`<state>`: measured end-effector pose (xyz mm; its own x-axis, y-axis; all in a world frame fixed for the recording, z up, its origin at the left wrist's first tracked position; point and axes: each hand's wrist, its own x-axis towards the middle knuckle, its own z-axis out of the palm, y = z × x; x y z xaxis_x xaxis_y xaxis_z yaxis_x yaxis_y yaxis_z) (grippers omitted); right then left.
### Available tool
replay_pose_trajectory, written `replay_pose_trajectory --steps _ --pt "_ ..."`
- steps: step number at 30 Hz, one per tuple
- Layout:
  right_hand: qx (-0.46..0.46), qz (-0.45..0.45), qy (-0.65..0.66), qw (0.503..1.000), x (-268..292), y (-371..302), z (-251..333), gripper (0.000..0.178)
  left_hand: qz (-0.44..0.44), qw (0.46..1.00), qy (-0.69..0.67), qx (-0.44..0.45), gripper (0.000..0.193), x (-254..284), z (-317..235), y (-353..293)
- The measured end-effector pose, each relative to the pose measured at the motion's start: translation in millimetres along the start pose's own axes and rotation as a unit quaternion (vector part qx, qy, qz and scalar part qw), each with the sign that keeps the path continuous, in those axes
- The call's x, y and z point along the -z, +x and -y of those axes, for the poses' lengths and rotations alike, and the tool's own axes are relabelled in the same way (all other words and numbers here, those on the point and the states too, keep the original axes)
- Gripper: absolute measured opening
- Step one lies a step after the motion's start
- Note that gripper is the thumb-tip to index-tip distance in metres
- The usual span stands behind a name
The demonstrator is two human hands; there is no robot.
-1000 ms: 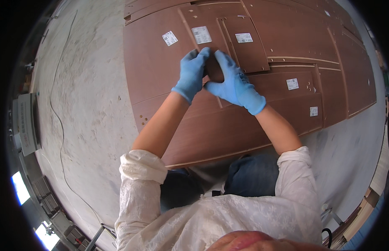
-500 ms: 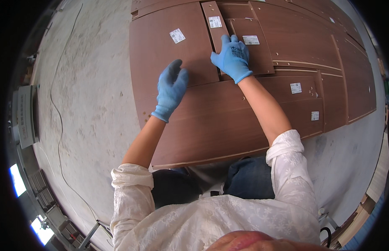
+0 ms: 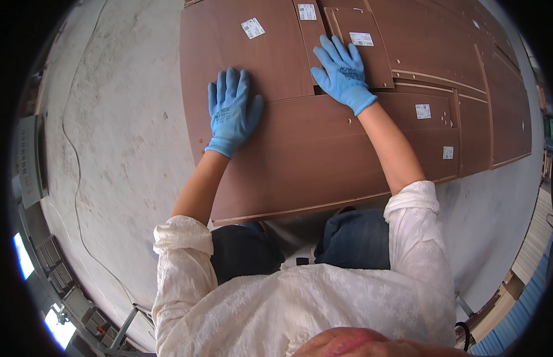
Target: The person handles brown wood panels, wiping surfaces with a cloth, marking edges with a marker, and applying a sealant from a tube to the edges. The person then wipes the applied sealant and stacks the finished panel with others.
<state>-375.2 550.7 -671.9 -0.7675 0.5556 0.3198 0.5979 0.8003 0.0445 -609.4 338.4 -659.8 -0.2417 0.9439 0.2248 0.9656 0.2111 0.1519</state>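
Left hand (image 3: 230, 113): blue-gloved, fingers stretched out on the big brown board (image 3: 276, 71), upper left.
Right hand (image 3: 343, 74): I see it blue-gloved too, fingers spread over the skinny board (image 3: 310, 38) and the small board (image 3: 376, 66), upper middle.
White stickers (image 3: 252, 28): I spot some near the top.
Floor (image 3: 127, 149): grey, with a wiggly cord (image 3: 79, 178) down the left.

Gloves (image 3: 229, 116) blue, dark-printed; panels (image 3: 306, 160) reddish-brown; labels (image 3: 252, 28) white; shirt (image 3: 348, 303) cream, floral-patterned; floor (image 3: 127, 160) grey.

Two bright patches (image 3: 24, 256) glare white at lower left as I view soft, even light across brown panels (image 3: 288, 160), the fisheye's rim fading into black.
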Motion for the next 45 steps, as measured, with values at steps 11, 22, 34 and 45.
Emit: replay_pose_trajectory --steps 11,22,34,45 --pt "0.013 0.017 0.051 0.998 15 -17 7 0.055 -0.001 1.000 -0.008 -0.004 0.069 -2 1 0" --pt "0.026 -0.011 0.069 0.997 16 -20 7 0.051 -0.001 1.000 -0.005 -0.003 0.068 1 0 1" --pt "0.021 -0.010 0.063 0.998 15 -22 10 0.051 0.002 1.000 -0.003 0.001 0.069 0 -1 0" --pt "-0.086 -0.063 0.042 0.993 23 -27 -25 0.060 0.003 1.000 0.000 0.002 0.068 3 0 0"
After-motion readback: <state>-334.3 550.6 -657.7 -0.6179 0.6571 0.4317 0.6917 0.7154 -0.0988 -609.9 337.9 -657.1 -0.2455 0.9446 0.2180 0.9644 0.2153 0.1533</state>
